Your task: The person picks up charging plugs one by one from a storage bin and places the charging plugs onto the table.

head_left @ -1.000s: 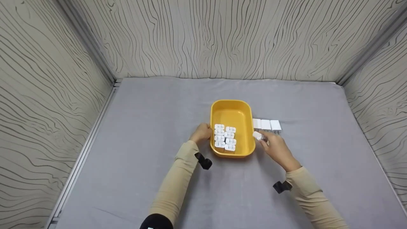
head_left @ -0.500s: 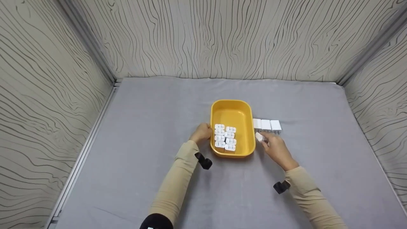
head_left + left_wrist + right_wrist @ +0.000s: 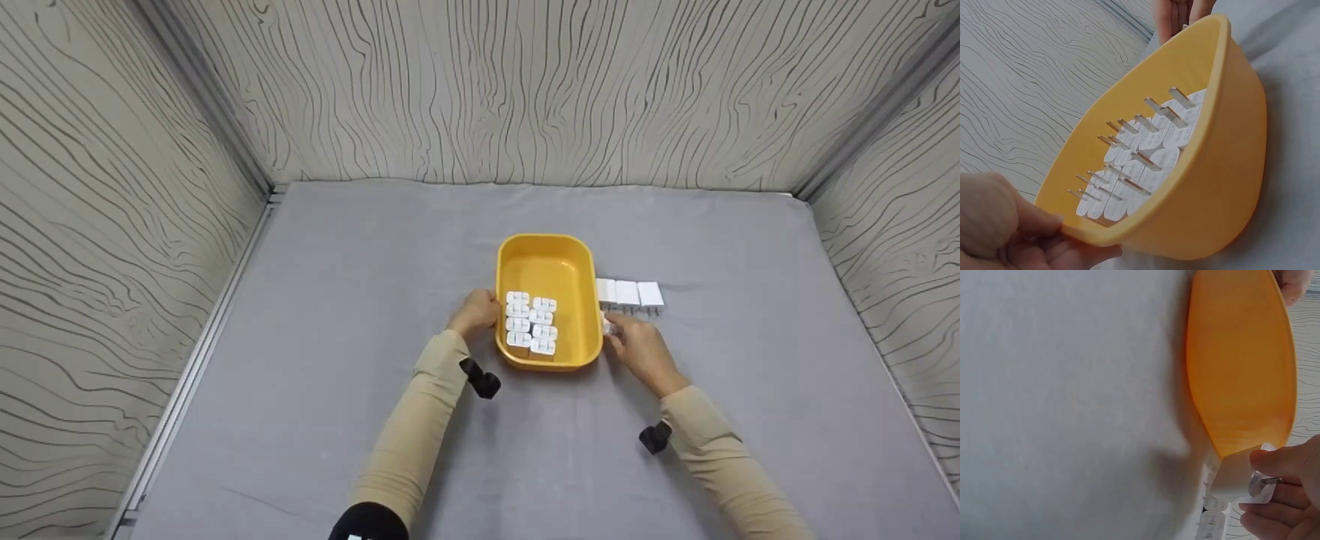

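Note:
My left hand (image 3: 474, 313) grips the left rim of a yellow plastic bin (image 3: 546, 271), thumb over the edge in the left wrist view. White plug adapters (image 3: 517, 325) with metal prongs pointing up stand in two columns in the bin's near left part. Just outside the bin's right wall, my right hand (image 3: 641, 349) pinches another white plug adapter (image 3: 1234, 475) between thumb and fingers. That adapter's metal prongs face my palm in the right wrist view. Beyond this hand, a short row of white plug adapters (image 3: 628, 294) lies on the cloth, prongs toward me.
Grey cloth (image 3: 360, 300) covers the table around the bin. Wood-patterned panels (image 3: 495, 90) rise at the back and both sides, with metal rails along the corners. A black object (image 3: 369, 523) shows at the bottom edge by the left sleeve.
My right hand, holding the plug adapter, has shifted slightly left and turned, so the adapter is now mostly hidden behind the fingers in the head view. Left hand and bin stay in place.

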{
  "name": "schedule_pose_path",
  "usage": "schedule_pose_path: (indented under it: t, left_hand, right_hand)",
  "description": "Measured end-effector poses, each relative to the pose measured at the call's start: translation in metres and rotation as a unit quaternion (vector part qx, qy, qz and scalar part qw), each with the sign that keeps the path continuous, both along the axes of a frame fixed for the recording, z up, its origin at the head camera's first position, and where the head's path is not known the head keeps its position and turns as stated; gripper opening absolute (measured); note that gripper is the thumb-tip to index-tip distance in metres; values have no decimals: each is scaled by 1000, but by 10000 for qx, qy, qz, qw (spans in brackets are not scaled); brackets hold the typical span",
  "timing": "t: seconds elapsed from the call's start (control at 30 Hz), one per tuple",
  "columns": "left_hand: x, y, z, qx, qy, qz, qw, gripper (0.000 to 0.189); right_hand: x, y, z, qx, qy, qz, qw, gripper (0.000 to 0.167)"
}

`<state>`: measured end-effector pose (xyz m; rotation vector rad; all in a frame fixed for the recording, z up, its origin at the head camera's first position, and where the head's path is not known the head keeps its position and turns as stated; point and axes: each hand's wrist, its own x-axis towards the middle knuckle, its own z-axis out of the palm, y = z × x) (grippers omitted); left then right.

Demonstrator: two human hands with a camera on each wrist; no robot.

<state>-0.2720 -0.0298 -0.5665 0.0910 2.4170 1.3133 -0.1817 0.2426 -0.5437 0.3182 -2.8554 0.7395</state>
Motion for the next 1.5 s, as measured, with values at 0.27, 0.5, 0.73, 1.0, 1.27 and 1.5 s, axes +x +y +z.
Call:
schedule_pose_path:
  t: [0.27,0.5,0.73,1.0,1.27,1.5]
  left_hand:
    - [19,4,43,-522,-138,167,9984,32]
    - [-22,4,-44,-465,283,77,9985,29]
    - [-15,3,-33,-319,252,98,9991,29]
    - [-39,5,-77,-452,316,87,9984,27]
    - [-38,2,-79,-221,235,70,9995,31]
    - [28,2,55,-280,-128,107,9995,29]
  right_hand:
    - [-1,0,-10,77,147,68,9998,32]
    - [0,-1,-15,180,638,178,9976,24]
    - [-1,-1,-22,352,1064,295,9933,17]
    - [-2,-1,-26,446,1470,378,9874,17]
    - [2,-2,-27,477,1303,462,9893,24]
    - [6,-3,-26,553,1131,428,9911,25]
